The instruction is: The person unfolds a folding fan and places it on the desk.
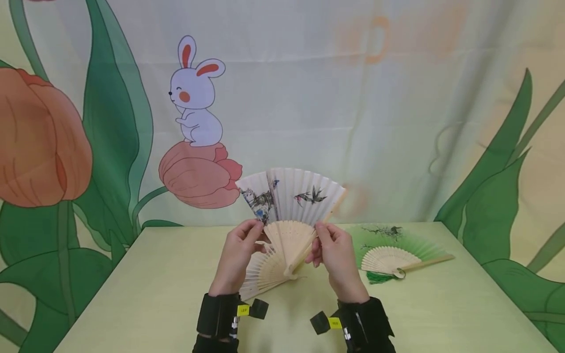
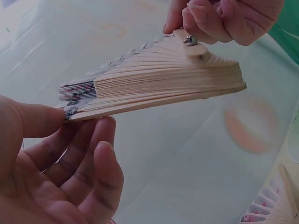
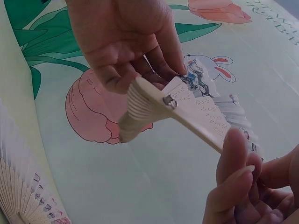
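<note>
A white folding fan with dark leaf and flower paintings is held up, partly spread, in front of me. My left hand pinches its left edge between thumb and fingers. On the other side, my right hand pinches the right outer stick. The left wrist view shows the fan's stacked wooden ribs edge-on, the thumb on the painted end. In the right wrist view, the metal rivet joins the sticks at the narrow end, which hangs unheld between the hands.
A second white fan lies spread on the table, partly hidden behind the left hand and the held fan. To the right rests a spread green fan with a green tassel. Behind the table hangs a cloth printed with tulips and a rabbit.
</note>
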Tool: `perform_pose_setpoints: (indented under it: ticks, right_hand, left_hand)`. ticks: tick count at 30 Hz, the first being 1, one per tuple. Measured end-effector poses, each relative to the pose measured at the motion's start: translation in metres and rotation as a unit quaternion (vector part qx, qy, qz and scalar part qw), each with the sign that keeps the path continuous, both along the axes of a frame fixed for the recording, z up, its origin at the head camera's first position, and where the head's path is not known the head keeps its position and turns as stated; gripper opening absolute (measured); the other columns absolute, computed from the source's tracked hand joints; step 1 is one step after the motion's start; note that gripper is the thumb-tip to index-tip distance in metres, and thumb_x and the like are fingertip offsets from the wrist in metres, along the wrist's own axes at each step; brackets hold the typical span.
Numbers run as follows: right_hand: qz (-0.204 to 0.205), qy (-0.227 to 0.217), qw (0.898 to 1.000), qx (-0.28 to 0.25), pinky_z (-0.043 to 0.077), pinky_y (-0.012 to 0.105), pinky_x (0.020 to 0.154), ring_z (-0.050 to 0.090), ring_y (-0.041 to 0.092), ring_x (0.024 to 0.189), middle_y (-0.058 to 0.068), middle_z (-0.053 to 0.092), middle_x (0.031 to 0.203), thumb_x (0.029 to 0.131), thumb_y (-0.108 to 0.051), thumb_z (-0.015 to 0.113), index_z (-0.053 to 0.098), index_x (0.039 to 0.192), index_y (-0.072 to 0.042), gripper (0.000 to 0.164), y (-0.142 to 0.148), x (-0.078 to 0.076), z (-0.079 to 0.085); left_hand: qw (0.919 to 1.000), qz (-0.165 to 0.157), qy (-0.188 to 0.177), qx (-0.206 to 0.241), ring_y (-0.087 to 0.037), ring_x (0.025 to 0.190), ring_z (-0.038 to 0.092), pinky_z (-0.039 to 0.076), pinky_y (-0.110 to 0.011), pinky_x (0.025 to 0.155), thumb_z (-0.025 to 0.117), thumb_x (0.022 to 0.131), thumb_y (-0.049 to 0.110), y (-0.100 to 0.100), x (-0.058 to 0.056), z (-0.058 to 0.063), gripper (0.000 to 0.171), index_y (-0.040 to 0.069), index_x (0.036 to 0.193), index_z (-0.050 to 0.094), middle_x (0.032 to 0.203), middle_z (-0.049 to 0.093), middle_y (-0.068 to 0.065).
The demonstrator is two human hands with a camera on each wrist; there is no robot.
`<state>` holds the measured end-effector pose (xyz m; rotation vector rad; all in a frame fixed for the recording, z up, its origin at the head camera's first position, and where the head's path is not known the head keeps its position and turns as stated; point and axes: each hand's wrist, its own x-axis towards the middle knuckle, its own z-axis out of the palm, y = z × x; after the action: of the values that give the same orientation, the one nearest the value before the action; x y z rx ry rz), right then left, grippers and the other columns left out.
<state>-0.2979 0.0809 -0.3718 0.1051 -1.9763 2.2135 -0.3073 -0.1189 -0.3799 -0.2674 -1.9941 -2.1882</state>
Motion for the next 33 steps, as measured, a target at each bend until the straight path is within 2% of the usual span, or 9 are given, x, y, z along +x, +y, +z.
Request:
perform_pose_setpoints:
  ticks: [8,17,33]
  right_hand:
    - [-0.009,-0.005,1.000,-0.004,0.044,0.022,0.043,0.060,0.019,0.049,0.008,0.054,0.065,0.105,-0.019,0.047,0.056,0.090,0.002,0.028,0.0025,-0.0017,-0.0010]
    - [-0.025,0.004,1.000,0.000,0.045,0.023,0.043,0.062,0.019,0.049,0.009,0.054,0.064,0.105,-0.018,0.046,0.053,0.085,0.004,0.031,0.0022,-0.0031,-0.0028]
    - [-0.047,0.011,0.999,0.002,0.052,0.026,0.047,0.067,0.025,0.056,0.012,0.057,0.068,0.106,-0.022,0.045,0.055,0.083,0.004,0.036,0.0078,-0.0070,-0.0064]
  left_hand:
    - [0.9997,0.016,-0.004,-0.016,-0.027,0.089,0.061,0.053,-0.030,0.069,0.053,0.103,0.018,-0.0027,-0.0011,0.0005,0.020,0.003,0.110,0.064,0.097,0.063,-0.014]
    - [0.9993,0.024,0.009,-0.026,-0.025,0.086,0.062,0.053,-0.029,0.068,0.055,0.102,0.021,-0.0029,-0.0020,-0.0025,0.023,0.000,0.110,0.063,0.095,0.063,-0.015]
    - [0.9992,0.032,0.010,-0.021,-0.025,0.084,0.065,0.054,-0.030,0.067,0.057,0.100,0.014,-0.0027,-0.0001,-0.0003,0.016,0.000,0.107,0.064,0.096,0.064,-0.015]
